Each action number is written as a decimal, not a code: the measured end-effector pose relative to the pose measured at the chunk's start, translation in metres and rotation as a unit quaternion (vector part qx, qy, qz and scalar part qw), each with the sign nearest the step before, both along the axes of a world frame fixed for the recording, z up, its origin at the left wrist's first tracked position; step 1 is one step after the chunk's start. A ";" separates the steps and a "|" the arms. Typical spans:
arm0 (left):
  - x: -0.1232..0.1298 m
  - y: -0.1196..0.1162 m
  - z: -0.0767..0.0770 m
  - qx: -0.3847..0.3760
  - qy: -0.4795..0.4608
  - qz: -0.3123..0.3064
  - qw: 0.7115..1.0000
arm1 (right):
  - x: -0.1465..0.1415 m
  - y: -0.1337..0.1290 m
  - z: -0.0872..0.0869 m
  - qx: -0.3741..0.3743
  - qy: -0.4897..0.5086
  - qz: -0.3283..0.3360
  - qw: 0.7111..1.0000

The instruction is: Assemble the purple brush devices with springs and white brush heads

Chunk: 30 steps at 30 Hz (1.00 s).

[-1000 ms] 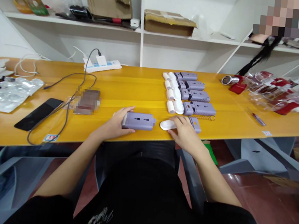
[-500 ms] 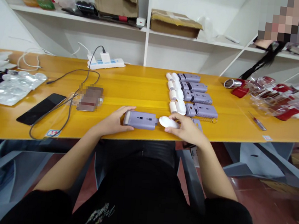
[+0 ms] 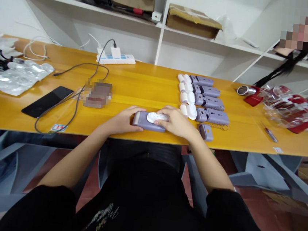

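Left to right: left hand (image 3: 122, 120), grip clamped on a lilac plastic casing (image 3: 141, 121) near the yellow tabletop's (image 3: 152, 82) front edge; right hand (image 3: 174, 122), grip closed over a white oval cover (image 3: 153, 117) lying on the casing, just before a row of matching casings (image 3: 212, 116).

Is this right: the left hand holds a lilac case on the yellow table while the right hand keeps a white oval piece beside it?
No: in the head view, the right hand has the white oval piece on top of the lilac case, not beside it.
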<state>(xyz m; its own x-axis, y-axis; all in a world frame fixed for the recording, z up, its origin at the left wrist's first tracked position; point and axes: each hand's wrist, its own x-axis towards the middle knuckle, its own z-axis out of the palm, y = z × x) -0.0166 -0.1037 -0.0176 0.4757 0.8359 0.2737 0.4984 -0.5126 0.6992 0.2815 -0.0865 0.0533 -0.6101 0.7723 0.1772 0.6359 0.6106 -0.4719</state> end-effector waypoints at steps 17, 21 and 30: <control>0.001 -0.001 -0.002 0.016 0.012 0.007 1.000 | -0.012 0.015 0.020 -0.051 -0.069 0.023 0.996; 0.002 -0.001 -0.003 0.018 0.011 0.009 1.000 | -0.015 0.014 0.018 -0.041 -0.077 0.017 0.996; 0.002 0.000 -0.005 0.019 0.008 0.019 1.000 | -0.010 0.007 0.001 -0.009 -0.022 0.022 0.999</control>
<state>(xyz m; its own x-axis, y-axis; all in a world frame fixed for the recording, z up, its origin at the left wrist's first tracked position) -0.0143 -0.1040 -0.0225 0.4481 0.8427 0.2983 0.5297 -0.5191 0.6708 0.2713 -0.0798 0.0540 -0.6506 0.7474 0.1349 0.6294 0.6299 -0.4551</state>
